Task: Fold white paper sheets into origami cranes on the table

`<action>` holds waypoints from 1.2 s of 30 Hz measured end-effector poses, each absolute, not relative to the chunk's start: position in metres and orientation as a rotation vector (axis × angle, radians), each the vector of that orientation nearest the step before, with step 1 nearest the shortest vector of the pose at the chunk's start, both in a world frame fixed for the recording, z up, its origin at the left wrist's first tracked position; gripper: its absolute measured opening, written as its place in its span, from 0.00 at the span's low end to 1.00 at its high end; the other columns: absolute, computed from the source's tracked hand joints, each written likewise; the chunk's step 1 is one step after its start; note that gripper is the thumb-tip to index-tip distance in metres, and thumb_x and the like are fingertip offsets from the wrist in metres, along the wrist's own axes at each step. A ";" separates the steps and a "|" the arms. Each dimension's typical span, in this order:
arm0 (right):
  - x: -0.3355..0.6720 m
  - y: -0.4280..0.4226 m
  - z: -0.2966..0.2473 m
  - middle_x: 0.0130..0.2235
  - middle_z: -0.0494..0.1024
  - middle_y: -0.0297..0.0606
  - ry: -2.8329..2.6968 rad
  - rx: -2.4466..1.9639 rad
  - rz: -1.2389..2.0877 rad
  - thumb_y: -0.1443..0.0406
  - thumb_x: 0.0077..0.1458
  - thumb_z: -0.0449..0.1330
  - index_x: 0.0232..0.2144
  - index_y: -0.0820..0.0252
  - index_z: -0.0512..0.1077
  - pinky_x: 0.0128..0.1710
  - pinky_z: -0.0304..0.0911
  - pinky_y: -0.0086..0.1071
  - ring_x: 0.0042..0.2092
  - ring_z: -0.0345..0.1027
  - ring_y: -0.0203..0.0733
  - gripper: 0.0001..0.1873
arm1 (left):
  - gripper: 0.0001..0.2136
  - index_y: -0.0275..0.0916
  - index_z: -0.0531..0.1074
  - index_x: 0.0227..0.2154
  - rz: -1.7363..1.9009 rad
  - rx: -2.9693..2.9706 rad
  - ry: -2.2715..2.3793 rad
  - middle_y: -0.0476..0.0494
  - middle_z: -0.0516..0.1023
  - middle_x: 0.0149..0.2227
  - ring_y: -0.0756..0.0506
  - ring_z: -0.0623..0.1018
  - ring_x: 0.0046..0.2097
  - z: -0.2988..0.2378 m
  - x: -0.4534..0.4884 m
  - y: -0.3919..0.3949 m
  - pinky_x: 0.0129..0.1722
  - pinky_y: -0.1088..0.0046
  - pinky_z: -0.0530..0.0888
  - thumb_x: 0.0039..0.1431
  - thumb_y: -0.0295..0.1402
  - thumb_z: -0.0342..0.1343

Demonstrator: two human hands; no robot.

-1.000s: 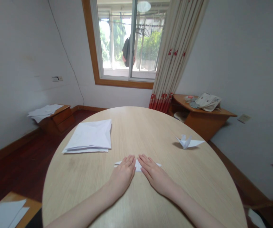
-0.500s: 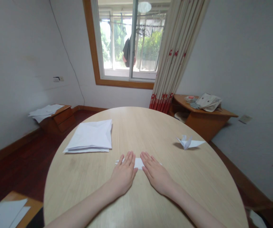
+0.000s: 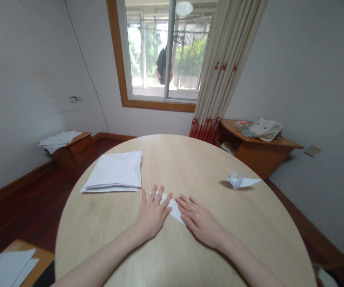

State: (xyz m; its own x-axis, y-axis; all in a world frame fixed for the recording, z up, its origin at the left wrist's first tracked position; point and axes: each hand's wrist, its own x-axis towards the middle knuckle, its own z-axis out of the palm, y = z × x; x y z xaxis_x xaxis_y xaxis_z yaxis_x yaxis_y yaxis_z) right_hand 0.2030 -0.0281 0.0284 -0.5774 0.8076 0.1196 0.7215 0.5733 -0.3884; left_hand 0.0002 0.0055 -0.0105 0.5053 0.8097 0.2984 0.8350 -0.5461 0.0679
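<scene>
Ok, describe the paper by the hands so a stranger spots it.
Find the round table before the window. On it, the paper strip slants from under the left hand to the right hand. It is narrow, unlike the broad paper stack, and flat, unlike the paper bird.

Seen from where I stand, the folded white paper point(image 3: 176, 212), earlier lying straight across, now lies aslant, running from far left to near right. The left hand point(image 3: 151, 215) has shifted slightly left, its fingers fanned wider than before. The right hand point(image 3: 202, 221) is rotated, its fingers aimed more to the left than a second ago.
</scene>
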 end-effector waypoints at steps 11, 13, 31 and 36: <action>0.204 -0.033 0.038 0.58 0.68 0.40 -2.562 -1.097 0.476 0.76 0.53 0.50 0.55 0.57 0.68 0.62 0.52 0.49 0.63 0.54 0.46 0.28 | 0.18 0.37 0.65 0.53 -0.706 -2.675 -1.536 0.33 0.66 0.58 0.35 0.63 0.61 -0.001 -0.002 0.009 0.57 0.51 0.63 0.61 0.34 0.55; 0.205 -0.032 0.034 0.57 0.69 0.40 -2.538 -1.051 0.489 0.78 0.49 0.50 0.54 0.57 0.69 0.62 0.53 0.49 0.62 0.56 0.46 0.31 | 0.14 0.38 0.67 0.49 -0.799 -2.714 -1.549 0.36 0.70 0.53 0.38 0.68 0.56 0.002 -0.002 0.007 0.53 0.56 0.69 0.61 0.32 0.55; 0.206 -0.033 0.030 0.54 0.73 0.42 -2.364 -1.042 0.531 0.70 0.60 0.51 0.55 0.55 0.68 0.56 0.62 0.42 0.55 0.65 0.43 0.21 | 0.12 0.37 0.70 0.43 -1.061 -3.185 -1.321 0.41 0.73 0.45 0.45 0.73 0.48 0.013 -0.011 0.009 0.51 0.67 0.70 0.58 0.22 0.48; 0.206 -0.031 0.028 0.55 0.71 0.42 -2.359 -1.053 0.547 0.70 0.61 0.52 0.56 0.55 0.67 0.57 0.61 0.42 0.56 0.63 0.43 0.21 | 0.15 0.38 0.68 0.46 -0.979 -3.241 -1.254 0.40 0.71 0.47 0.44 0.72 0.50 0.020 -0.014 0.005 0.53 0.66 0.69 0.55 0.23 0.51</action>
